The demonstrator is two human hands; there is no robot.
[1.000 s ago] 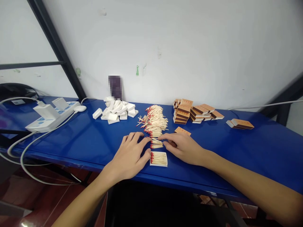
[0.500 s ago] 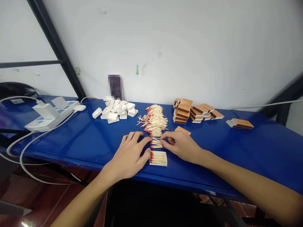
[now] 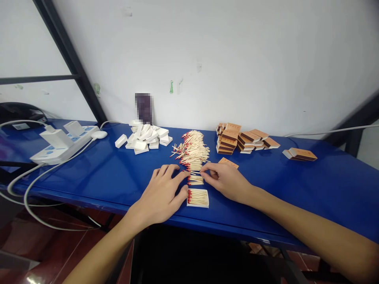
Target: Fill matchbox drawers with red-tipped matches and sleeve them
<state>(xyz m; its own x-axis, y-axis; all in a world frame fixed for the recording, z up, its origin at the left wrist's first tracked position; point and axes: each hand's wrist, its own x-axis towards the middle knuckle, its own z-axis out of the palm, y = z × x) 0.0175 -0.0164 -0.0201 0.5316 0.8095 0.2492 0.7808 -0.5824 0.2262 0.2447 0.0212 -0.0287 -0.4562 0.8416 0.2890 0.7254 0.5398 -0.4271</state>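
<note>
A white matchbox tray (image 3: 204, 205) lies near the table's front edge, holding a layer of red-tipped matches. My left hand (image 3: 162, 193) rests with its fingers apart. Its thumb touches the tray's left side, while its index fingertip is at the red heads of the matches. Opposite, my right hand (image 3: 226, 179) pinches thumb and index finger together at the plain end of a match (image 3: 194, 172). Just below that match is a small row of matches (image 3: 196, 180), between the heap and the tray. The large match heap (image 3: 194, 148) stretches back toward the wall.
White empty trays (image 3: 146, 136) are piled at the back left. Orange matchbox sleeves (image 3: 232, 136) are stacked at the back right. One sleeve (image 3: 228, 162) lies behind my right hand, and a partly open matchbox (image 3: 302, 154) sits far right. A power strip (image 3: 53, 154) with cables is at left.
My right thumb and index finger have closed together, slightly farther from me. A gap now shows between the pinched match and the small row below. My left hand has stayed put.
</note>
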